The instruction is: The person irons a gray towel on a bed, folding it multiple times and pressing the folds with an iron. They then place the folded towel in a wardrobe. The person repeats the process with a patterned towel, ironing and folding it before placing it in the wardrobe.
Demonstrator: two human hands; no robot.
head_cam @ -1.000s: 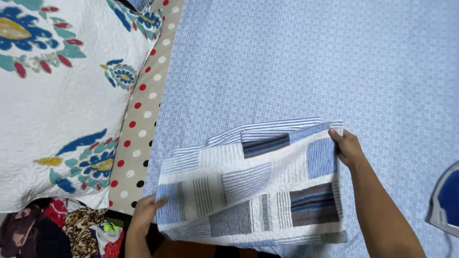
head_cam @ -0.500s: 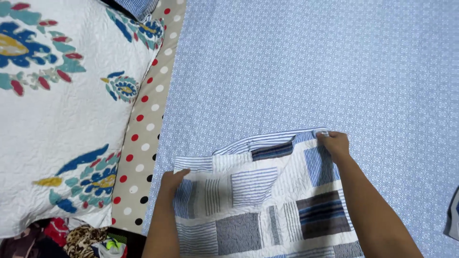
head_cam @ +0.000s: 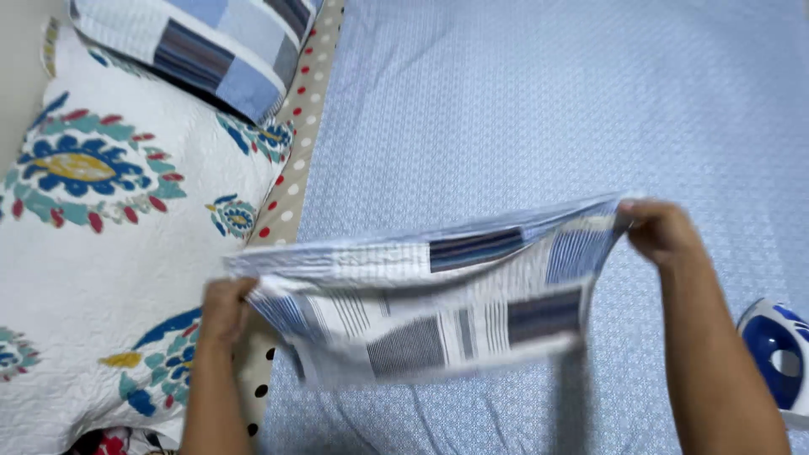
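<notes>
I hold a patchwork cloth [head_cam: 430, 303] of blue, white and dark striped squares stretched between both hands, lifted above a light blue patterned sheet [head_cam: 539, 118]. My left hand [head_cam: 226, 310] grips the cloth's left corner, over the edge where the sheet meets a dotted beige band. My right hand [head_cam: 661, 229] grips its upper right corner, farther out over the sheet. The cloth is blurred and sags in the middle.
A white quilt [head_cam: 101, 253] with blue and teal flower motifs lies on the left. A dotted beige band [head_cam: 295, 160] runs between quilt and sheet. A matching patchwork pillow [head_cam: 202, 42] rests at the top left. A blue and white iron [head_cam: 779, 358] stands at the right edge.
Both hands have raised the patchwork cloth off the sheet and spread farther apart. The view has shifted, bringing the pillow and the iron into sight.
</notes>
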